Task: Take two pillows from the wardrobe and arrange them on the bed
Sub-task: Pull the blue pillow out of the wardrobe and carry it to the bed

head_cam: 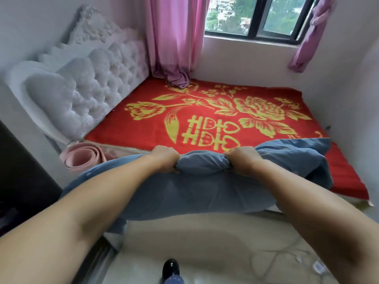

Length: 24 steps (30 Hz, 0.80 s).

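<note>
Left hand (165, 160): fist clenched on a bunched fold along the far top edge of the soft blue fabric pillow (196, 193); fingers curled under, knuckles up.
Right hand (242, 160): also clenched on the same bunched edge, just beside the left, a short roll of blue cloth gathered between the two fists.
Pillow: held in the air in front of the person, sagging below the grip; its far edge overlaps the near edge of the bed, its near part hangs over the pale tiled floor (215, 249). Whether it is one pillow or two stacked, cannot tell.
Arms: both bare, stretched forward from the lower corners of the view.
Bed: covered by a red blanket with yellow flower and double-happiness pattern (215, 111), which lies flat.
Headboard: white tufted padded headboard (82, 95) at the bed's left end.
Near left corner of bed: rolled pink mat (82, 156) beside the headboard's foot.
Far edge: pink curtain (176, 37) hanging down, hem resting on the blanket's far left corner; dark-framed window (256, 17) above the far wall.
Floor: one black shoe (171, 267) at the bottom edge.
</note>
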Motion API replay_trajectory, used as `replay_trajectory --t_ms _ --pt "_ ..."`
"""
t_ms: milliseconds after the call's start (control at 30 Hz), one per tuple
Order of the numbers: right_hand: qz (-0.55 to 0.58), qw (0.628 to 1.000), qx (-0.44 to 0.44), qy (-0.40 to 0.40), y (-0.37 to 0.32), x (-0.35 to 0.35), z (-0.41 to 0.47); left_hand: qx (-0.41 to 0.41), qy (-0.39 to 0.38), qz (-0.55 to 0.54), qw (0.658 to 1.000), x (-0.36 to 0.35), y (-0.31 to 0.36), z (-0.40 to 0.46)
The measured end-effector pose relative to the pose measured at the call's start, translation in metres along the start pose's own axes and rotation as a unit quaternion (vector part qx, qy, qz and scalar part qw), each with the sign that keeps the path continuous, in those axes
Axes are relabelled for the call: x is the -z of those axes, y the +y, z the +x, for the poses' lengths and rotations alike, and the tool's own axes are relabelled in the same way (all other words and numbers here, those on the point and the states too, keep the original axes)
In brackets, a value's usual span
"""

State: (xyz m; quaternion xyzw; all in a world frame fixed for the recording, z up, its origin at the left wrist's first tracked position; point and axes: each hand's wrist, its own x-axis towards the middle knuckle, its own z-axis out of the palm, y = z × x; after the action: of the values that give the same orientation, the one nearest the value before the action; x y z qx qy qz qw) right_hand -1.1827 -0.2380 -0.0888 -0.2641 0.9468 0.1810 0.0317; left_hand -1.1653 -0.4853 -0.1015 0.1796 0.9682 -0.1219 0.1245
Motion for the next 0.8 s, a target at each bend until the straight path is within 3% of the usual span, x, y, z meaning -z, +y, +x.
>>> replay_trajectory --t_ms 500,800 --pt "0.039 0.998 -0.038 0.043 0.162 0.022 0.221 -0.013 0.02 0.084 0.996 0.126 -0.113 0.246" --pt "0.015 0.997 0.018 0.079 0.237 0.041 0.357 0.027 0.063 0.054 0.996 0.15 -0.177 0.357"
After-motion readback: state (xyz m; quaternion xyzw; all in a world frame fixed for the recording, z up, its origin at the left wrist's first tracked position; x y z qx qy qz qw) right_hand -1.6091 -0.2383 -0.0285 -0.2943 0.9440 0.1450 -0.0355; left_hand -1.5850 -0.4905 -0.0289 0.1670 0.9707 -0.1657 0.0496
